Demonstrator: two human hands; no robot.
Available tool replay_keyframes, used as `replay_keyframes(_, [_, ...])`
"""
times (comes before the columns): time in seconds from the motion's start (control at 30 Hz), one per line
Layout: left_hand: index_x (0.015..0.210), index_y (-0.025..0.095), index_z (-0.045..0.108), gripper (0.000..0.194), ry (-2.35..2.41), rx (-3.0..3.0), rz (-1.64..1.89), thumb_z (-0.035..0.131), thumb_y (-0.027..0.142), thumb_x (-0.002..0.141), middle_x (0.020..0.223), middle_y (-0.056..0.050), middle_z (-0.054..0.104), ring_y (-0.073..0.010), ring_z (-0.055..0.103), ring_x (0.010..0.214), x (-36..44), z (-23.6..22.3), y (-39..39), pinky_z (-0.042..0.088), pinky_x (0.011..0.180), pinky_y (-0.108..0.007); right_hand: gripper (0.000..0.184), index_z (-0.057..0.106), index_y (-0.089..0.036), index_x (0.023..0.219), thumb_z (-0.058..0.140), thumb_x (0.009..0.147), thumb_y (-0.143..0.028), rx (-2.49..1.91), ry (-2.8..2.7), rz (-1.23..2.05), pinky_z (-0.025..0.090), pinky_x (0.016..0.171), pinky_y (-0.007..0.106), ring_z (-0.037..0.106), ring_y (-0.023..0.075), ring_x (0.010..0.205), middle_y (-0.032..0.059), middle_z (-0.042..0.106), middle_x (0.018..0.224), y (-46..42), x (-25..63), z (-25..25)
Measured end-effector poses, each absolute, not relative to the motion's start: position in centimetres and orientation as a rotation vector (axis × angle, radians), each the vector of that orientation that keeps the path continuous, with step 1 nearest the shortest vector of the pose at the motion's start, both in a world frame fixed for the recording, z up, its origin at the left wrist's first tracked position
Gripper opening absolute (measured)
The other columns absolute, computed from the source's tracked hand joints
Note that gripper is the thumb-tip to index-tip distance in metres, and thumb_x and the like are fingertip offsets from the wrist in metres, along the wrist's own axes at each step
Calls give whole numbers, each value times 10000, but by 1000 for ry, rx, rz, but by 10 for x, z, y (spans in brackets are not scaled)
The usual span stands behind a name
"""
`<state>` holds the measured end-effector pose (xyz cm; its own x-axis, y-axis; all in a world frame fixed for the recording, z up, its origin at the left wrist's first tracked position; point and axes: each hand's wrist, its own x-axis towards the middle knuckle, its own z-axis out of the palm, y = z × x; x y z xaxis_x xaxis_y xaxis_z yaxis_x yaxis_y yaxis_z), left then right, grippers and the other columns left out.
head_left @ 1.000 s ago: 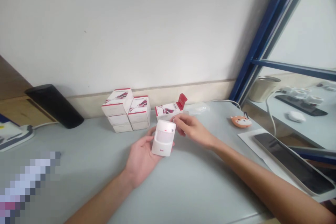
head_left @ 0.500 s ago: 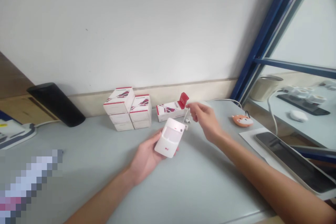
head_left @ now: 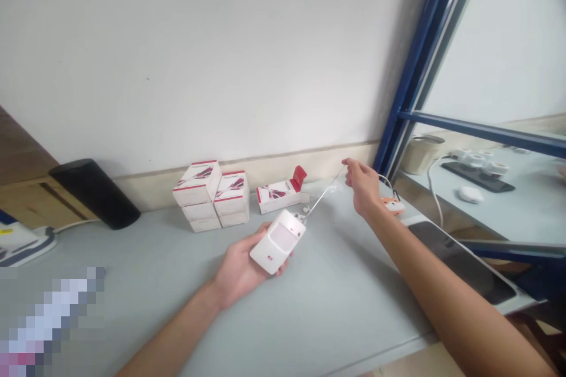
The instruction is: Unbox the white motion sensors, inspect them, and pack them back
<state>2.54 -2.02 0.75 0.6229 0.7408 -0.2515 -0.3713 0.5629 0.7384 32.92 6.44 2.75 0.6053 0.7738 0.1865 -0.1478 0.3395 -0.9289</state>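
A: Hidden or cut off, biggest first?
B: Grey table (head_left: 309,318) is running out of view at left; both forearms are covering parts. Pixelation is masking an object (head_left: 48,318) lower left, can't ID. Box stack (head_left: 198,179) is standing at the far side, hiding its own back faces.
A: Hands?
B: Left hand (head_left: 241,271) is lying palm-up, closed round the white device (head_left: 278,241); most fingers are hiding under it, tips showing at its right edge. Right hand (head_left: 363,185) is sitting higher, off to the right, pinching; its curled fingers are hard to separate.
A: Device position?
B: Resting in the left palm, over the table, top tilting right. Back not visible.
A: Small stuff?
B: Orange item (head_left: 395,205) is peeking out behind the right wrist, partly hidden. Thin metal rod (head_left: 325,193) is slanting from the device's top corner to the right fingertips; pinched end is unclear.
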Motion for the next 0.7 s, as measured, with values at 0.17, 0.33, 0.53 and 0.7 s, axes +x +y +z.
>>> replay_keyframes(0.17, [1275, 220, 616, 317, 592, 654, 628, 605, 355, 989, 1104, -164, 706, -265, 676, 903, 21, 11, -21, 415, 749, -336, 248, 732, -171, 831, 722, 722, -394, -1061, -628, 635, 255, 434, 231, 317, 80, 495, -88, 382, 561, 69, 345, 28])
replay_keyframes(0.33, [1251, 181, 642, 347, 554, 718, 552, 564, 411, 1004, 980, -150, 698, -221, 625, 741, 21, 14, -23, 388, 676, -319, 284, 727, -175, 894, 727, 736, -411, -1033, -620, 643, 264, 431, 221, 317, 73, 485, -101, 356, 577, 71, 352, 29])
replay_keyframes(0.53, [1185, 154, 690, 365, 605, 684, 679, 567, 441, 997, 1020, -176, 716, -271, 675, 826, 13, 10, -19, 462, 715, -358, 298, 703, -194, 871, 806, 718, -428, -1035, -704, 738, 406, 484, 218, 528, 84, 587, -2, 634, 851, 68, 350, 26])
replay_keyframes(0.7, [1225, 129, 698, 410, 560, 772, 701, 513, 428, 1012, 1074, -210, 727, -323, 702, 873, 9, 7, -13, 494, 761, -415, 361, 651, -190, 784, 844, 726, -489, -1043, -747, 729, 411, 506, 212, 534, 91, 612, -12, 606, 770, 70, 362, 23])
